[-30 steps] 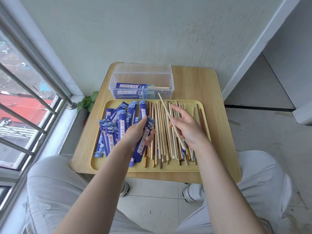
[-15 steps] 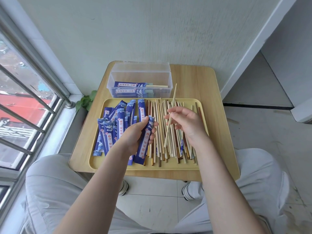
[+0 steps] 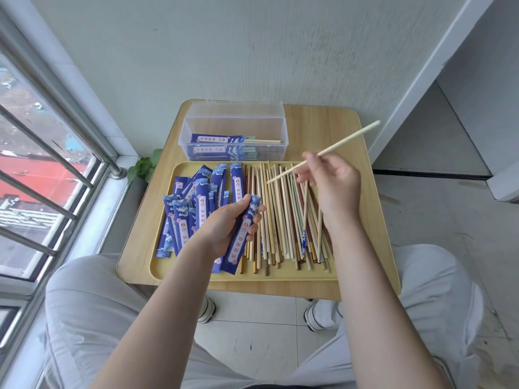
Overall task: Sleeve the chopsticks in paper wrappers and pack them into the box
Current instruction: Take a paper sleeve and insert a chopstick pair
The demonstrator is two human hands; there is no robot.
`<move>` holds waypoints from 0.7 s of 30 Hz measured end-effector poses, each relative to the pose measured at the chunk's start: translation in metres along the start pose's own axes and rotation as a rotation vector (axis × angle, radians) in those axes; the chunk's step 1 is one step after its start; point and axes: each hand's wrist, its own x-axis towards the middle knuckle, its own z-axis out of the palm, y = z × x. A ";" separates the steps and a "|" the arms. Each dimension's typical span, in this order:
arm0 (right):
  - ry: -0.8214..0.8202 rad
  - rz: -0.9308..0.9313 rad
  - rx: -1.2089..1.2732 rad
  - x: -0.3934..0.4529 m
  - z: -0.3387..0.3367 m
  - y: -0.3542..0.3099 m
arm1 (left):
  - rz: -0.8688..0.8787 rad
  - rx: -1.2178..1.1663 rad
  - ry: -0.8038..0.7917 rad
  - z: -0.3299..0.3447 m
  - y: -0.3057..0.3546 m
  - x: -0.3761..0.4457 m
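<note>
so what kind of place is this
Probably a home balcony or window nook, not a workshop: a barred window over rooftops, a tiled floor, and a small wooden table against the wall.

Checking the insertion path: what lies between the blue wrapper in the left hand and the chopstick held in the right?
In the head view, the wrapper and the held chopstick are separated only by the loose chopsticks lying below on the yellow tray.
</note>
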 end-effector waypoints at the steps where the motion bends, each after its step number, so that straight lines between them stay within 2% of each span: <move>1: 0.037 -0.019 0.032 0.002 -0.002 -0.002 | -0.004 0.016 -0.026 0.000 0.000 -0.001; 4: 0.092 -0.019 0.081 0.006 -0.003 -0.004 | -0.033 0.029 -0.099 0.001 -0.001 -0.002; 7: 0.110 0.068 0.141 0.006 -0.005 -0.003 | -0.052 0.030 -0.184 -0.002 -0.004 -0.001; 13: 0.091 0.141 0.085 0.003 -0.001 0.010 | -0.111 0.091 -0.323 -0.005 -0.006 0.000; 21: 0.065 0.191 0.000 0.001 -0.002 0.021 | -0.122 0.097 -0.267 -0.005 -0.012 0.000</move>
